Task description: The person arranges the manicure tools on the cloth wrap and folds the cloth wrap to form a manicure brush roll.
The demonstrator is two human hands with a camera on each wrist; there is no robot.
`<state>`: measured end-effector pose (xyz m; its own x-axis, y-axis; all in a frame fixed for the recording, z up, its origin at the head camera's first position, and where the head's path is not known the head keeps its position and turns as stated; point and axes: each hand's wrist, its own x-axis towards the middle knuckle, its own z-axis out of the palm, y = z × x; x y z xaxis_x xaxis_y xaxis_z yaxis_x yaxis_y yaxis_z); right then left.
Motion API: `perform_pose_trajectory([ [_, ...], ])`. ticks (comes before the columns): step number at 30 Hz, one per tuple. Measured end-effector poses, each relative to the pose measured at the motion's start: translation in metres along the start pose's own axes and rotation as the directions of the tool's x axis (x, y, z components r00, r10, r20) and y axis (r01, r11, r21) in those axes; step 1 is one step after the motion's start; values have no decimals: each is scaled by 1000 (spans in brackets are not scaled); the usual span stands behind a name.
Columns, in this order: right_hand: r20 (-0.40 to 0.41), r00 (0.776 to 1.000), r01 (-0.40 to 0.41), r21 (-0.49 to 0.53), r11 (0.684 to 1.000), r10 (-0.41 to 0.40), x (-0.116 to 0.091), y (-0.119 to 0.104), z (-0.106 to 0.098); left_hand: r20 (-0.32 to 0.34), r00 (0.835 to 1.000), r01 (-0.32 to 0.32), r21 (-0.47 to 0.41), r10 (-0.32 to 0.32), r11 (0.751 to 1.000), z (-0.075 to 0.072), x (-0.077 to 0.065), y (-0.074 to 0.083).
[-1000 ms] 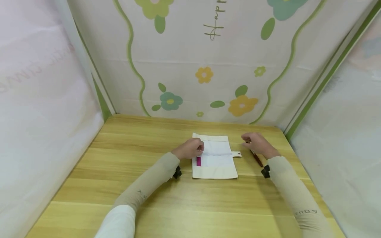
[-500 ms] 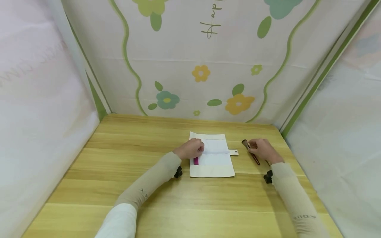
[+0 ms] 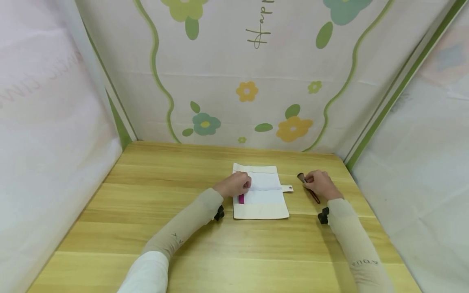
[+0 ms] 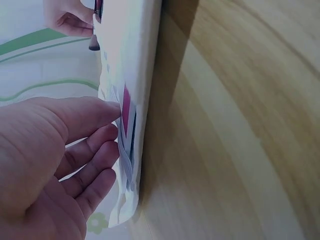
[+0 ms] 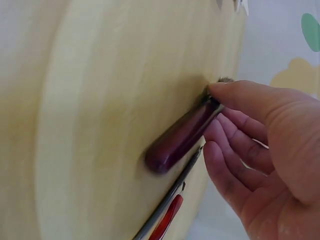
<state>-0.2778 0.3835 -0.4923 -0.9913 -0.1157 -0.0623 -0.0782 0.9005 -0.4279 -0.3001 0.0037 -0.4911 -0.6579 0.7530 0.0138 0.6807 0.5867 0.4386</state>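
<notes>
A white fold-open pouch (image 3: 261, 211) with a snap tab (image 3: 287, 188) lies flat on the wooden table. My left hand (image 3: 235, 184) is at its left side. In the left wrist view the thumb and curled fingers (image 4: 100, 185) pinch the thin white inner flap (image 4: 124, 155) at its edge. A magenta strip (image 3: 241, 198) shows just below that hand. To the right, my right hand (image 3: 321, 184) pinches a makeup brush (image 5: 182, 134) near its bristle end, between thumb and forefinger. The brush's dark red handle slants down close to the table.
Beside the brush, in the right wrist view, lie a thin black stick (image 5: 170, 197) and a bright red-handled item (image 5: 167, 218). A flower-printed cloth wall (image 3: 227, 89) rises behind the table (image 3: 176, 162), with white cloth sides left and right.
My right hand has moved down along the brush from over its bristles, leaving them uncovered, and now grips it just below them. My left hand has stayed at the pouch's left side.
</notes>
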Motion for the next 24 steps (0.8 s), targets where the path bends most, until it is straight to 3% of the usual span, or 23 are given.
perform_pose_trajectory([
  [9,-9,1000,-7,27,1000,7,10,-14,-9,-3,1000,-1,-47,1,999,0,-1,-1],
  [18,-10,1000,16,110,994,-15,26,-58,1,-15,1000,22,-17,-23,1000,-2,-1,-3],
  [24,-18,1000,19,227,974,-15,39,-92,17,4,1000,15,14,-15,1000,-3,0,1],
])
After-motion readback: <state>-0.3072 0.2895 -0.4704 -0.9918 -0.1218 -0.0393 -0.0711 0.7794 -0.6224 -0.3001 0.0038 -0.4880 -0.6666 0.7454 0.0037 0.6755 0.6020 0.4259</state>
